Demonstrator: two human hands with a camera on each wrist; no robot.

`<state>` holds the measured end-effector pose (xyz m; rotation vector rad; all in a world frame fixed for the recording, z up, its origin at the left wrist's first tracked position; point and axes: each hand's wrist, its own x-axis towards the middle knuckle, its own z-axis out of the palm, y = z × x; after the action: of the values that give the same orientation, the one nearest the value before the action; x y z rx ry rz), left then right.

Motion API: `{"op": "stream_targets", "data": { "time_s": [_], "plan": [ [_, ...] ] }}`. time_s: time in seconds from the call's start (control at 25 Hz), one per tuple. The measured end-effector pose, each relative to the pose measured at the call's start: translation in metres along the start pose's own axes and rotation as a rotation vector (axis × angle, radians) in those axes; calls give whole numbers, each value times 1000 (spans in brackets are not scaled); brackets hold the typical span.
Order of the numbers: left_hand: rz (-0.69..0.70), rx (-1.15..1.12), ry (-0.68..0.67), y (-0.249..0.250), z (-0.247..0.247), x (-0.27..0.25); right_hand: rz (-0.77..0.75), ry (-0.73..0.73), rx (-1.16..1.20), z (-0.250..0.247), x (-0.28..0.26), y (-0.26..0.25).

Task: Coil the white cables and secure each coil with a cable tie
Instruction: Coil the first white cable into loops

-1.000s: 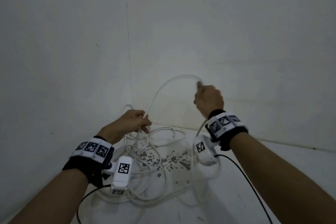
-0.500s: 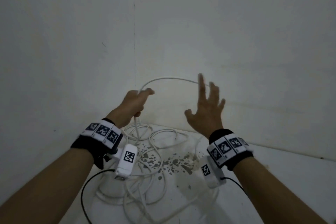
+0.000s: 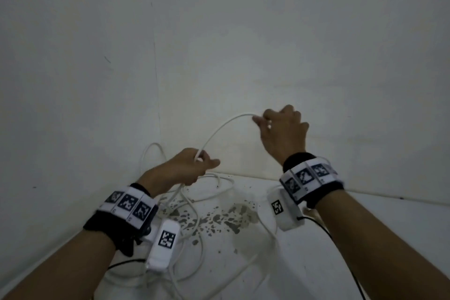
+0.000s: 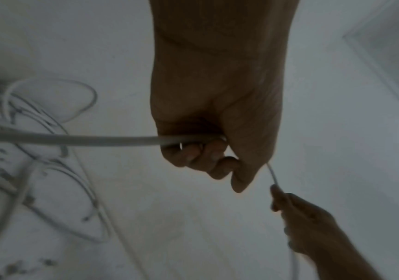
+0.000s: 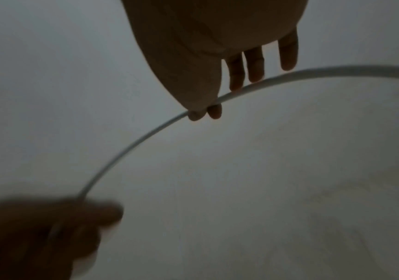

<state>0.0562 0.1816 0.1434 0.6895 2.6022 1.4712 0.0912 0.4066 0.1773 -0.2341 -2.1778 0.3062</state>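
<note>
Since half a second ago, when the right hand point(image 3: 282, 129) was spread open beside the arc of white cable point(image 3: 219, 129), it is now pinching that arc between thumb and fingertip, its other fingers hanging loose as the right wrist view is showing. Meanwhile the left hand point(image 3: 187, 168) has dropped lower and is fisting the same cable.

Taking the stained patch on the floor point(image 3: 219, 219) as the landmark: the tangle of loose cable loops point(image 3: 194, 202) is lying on and around the patch, against the corner of the walls. The left hand is hovering just above the patch's far left edge, with strands trailing down from it into the tangle; the right hand is standing higher, above the patch's far right side. Between them the cable is bowing upward.

It is looking light, thin and smooth, springy enough to hold its own curve, so it is likely wanting to unwind. Gripping it full-fisted at the gathering point and pinching lightly on the feeding side seems sensible. No cable tie is showing.
</note>
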Motion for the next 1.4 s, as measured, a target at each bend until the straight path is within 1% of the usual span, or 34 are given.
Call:
{"op": "stream_targets", "data": {
  "time_s": [0.04,0.08,0.12,0.16,0.2,0.24,0.28,0.32,0.4,0.44,0.48,0.52,0.56,0.6,0.64,0.68,0.76,0.88,0.96,1.0,1.08,1.12,1.16,1.2,1.24,1.32,1.36,1.4],
  "plan": [
    [11,137,97,-17,0,0,139,-36,156,-2,8,15],
    [15,209,195,-34,-1,0,264,-58,337,-4,14,31],
    [-5,184,288,-47,-3,0,343,-63,449,-5,17,44],
    [-55,86,361,-57,-6,2,380,-64,482,-5,16,52],
    [-138,-55,398,-62,-10,5,402,-71,491,-3,13,58],
    [-223,-228,382,-62,-11,8,430,-74,505,0,9,61],
    [-271,-420,326,-61,-10,9,460,-86,538,3,4,62],
    [-276,-599,247,-58,-8,12,482,-111,578,4,-2,61],
    [-216,-922,65,-42,-1,14,459,-206,621,4,-18,56],
    [-184,-1083,-8,-33,4,13,406,-270,639,3,-29,54],
    [-153,-1241,-53,-24,8,14,340,-342,658,2,-41,54],
    [-108,-1389,-65,-18,12,17,283,-437,662,-2,-54,54],
    [-58,-1511,-45,-13,16,21,234,-551,613,-4,-66,54],
    [-21,-1593,-2,-10,20,26,187,-631,501,-5,-77,56],
    [5,-1633,41,-7,27,32,131,-661,340,-4,-84,61],
    [20,-1636,70,-6,35,36,84,-656,197,-4,-88,63],
    [25,-1572,85,0,58,44,18,-645,32,-12,-89,62],
    [-16,-1388,98,5,91,50,-123,-745,-39,-35,-86,55],
    [-29,-1239,8,8,107,51,-218,-759,-24,-52,-86,45],
    [-26,-1137,-78,11,113,48,-254,-738,-4,-60,-85,39],
    [25,-803,-236,19,125,38,-282,-682,47,-69,-84,29],
    [43,-629,-298,25,131,32,-268,-630,66,-70,-83,28],
    [58,-504,-340,30,134,25,-234,-561,62,-71,-81,29],
    [49,-463,-372,33,136,20,-183,-477,49,-72,-77,32],
    [32,-486,-397,34,135,16,-108,-383,50,-74,-74,37],
    [-4,-635,-425,34,130,15,63,-213,140,-77,-69,51],
    [-7,-723,-437,33,128,17,127,-169,216,-76,-67,57],
    [-1,-803,-449,33,126,17,173,-158,318,-75,-65,63]
  ]
}}
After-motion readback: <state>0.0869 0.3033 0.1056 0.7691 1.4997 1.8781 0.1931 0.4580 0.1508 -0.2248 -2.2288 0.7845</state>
